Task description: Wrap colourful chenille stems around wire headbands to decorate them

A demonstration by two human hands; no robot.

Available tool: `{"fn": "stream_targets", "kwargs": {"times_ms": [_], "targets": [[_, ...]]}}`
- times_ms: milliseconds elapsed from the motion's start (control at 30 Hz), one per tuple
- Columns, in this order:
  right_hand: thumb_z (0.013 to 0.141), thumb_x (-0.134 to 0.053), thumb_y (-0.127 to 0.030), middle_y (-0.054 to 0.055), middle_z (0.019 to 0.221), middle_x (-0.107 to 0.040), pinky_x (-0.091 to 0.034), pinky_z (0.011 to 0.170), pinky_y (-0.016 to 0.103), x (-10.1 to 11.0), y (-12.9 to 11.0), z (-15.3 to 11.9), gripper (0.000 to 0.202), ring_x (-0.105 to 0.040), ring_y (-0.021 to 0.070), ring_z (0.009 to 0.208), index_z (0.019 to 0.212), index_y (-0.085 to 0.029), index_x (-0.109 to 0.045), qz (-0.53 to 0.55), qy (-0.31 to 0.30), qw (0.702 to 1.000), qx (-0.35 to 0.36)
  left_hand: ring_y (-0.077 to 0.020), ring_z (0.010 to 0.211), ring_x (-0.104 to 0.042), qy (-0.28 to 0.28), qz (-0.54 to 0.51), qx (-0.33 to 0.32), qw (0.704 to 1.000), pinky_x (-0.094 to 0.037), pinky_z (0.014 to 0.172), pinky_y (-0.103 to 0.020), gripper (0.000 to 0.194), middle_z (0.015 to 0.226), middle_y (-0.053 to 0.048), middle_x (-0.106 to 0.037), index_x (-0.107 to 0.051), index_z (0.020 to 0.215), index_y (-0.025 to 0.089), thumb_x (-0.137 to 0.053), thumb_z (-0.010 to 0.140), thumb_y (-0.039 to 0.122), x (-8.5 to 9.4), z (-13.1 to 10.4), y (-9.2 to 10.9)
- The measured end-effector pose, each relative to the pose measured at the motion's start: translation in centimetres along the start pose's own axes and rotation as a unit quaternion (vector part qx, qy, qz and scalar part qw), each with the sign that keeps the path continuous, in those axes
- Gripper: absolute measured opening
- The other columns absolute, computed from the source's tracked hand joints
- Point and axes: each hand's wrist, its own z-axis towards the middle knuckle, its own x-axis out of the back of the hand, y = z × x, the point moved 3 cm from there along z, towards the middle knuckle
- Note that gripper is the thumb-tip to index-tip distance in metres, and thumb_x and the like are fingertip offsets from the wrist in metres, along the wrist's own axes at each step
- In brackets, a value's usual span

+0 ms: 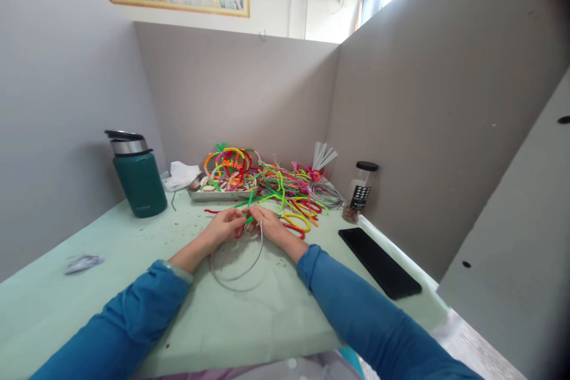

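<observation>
My left hand and my right hand meet above the middle of the table, fingers pinched together. Between the fingertips is a green pipe cleaner, with one end pointing up and away. A red pipe cleaner pokes out past my left fingers, and a bit of red shows below them. From the hands a thin grey loop of wire or cord hangs down toward me. Just right of my right hand lie bent yellow pipe cleaners and red ones. The exact grip at the fingertips is partly hidden.
Behind the hands, a metal tray holds small pieces and coiled pipe cleaners beside a colourful heap. A green bottle stands left; a black-lidded jar and a black phone are right. Grey partitions enclose the table.
</observation>
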Motion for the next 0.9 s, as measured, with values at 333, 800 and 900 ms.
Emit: {"fn": "stream_targets", "kwargs": {"times_ms": [333, 800, 900], "targets": [[0.092, -0.038, -0.039, 0.001, 0.059, -0.057, -0.038, 0.049, 0.021, 0.07, -0.24, 0.13, 0.035, -0.054, 0.0119, 0.053, 0.097, -0.016, -0.064, -0.003, 0.02, 1.0, -0.024, -0.0053, 0.036, -0.037, 0.017, -0.008, -0.067, 0.998, -0.027, 0.04, -0.017, 0.033, 0.045, 0.007, -0.053, -0.052, 0.087, 0.017, -0.064, 0.07, 0.042, 0.15, -0.08, 0.55], [0.083, -0.053, -0.03, 0.002, 0.073, -0.063, -0.043, 0.053, 0.022, -0.14, -0.1, 0.25, 0.023, -0.055, 0.0108, 0.057, 0.096, -0.016, -0.067, 0.012, 0.004, 1.0, -0.014, -0.0108, 0.055, -0.053, -0.018, 0.002, -0.111, 0.994, -0.043, 0.054, -0.023, 0.031, 0.067, -0.002, -0.065, -0.063, 0.085, 0.012, -0.068, 0.067, 0.037, 0.11, 0.2, -0.11], [0.083, -0.053, -0.027, 0.002, 0.077, -0.064, -0.044, 0.055, 0.022, -0.11, -0.26, 0.22, 0.023, -0.055, 0.0103, 0.058, 0.098, -0.017, -0.067, 0.013, 0.004, 1.0, -0.005, -0.0127, 0.058, -0.057, -0.011, 0.01, -0.109, 0.994, -0.044, 0.057, -0.024, 0.028, 0.067, -0.004, -0.067, -0.066, 0.081, 0.012, -0.067, 0.068, 0.037, 0.13, 0.12, 0.06]]}}
